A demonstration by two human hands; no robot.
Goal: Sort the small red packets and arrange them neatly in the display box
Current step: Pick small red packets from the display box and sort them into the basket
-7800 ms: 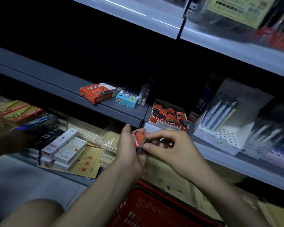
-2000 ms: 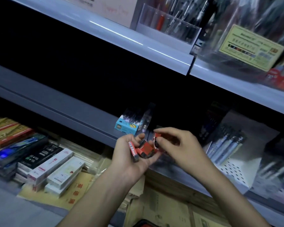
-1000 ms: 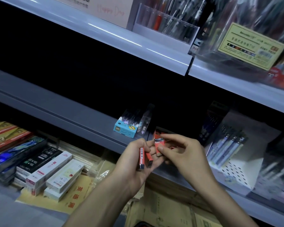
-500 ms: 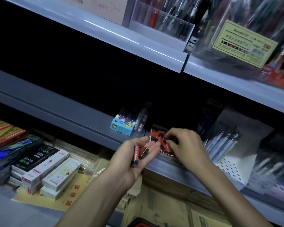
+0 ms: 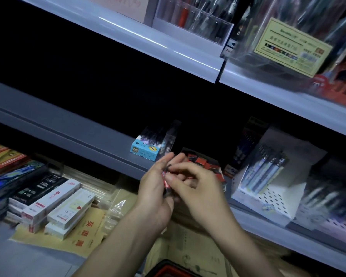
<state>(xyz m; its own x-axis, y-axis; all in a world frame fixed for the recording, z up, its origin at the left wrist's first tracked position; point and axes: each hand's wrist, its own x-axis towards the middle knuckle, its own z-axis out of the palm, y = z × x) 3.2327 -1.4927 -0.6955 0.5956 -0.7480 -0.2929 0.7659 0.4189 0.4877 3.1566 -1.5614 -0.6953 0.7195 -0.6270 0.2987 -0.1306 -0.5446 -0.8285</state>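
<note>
Both hands meet at the front edge of the middle shelf (image 5: pixel 108 140). The left hand (image 5: pixel 155 188) curls round 1 red packet (image 5: pixel 166 183), held on edge; the right hand (image 5: pixel 198 188) pinches it with curled fingers. Just behind them, the display box (image 5: pixel 219 173) holds jumbled packets (image 5: pixel 202 161). A blue box (image 5: pixel 145 151) stands just left of it and a pen stand (image 5: pixel 268 194) to the right.
</note>
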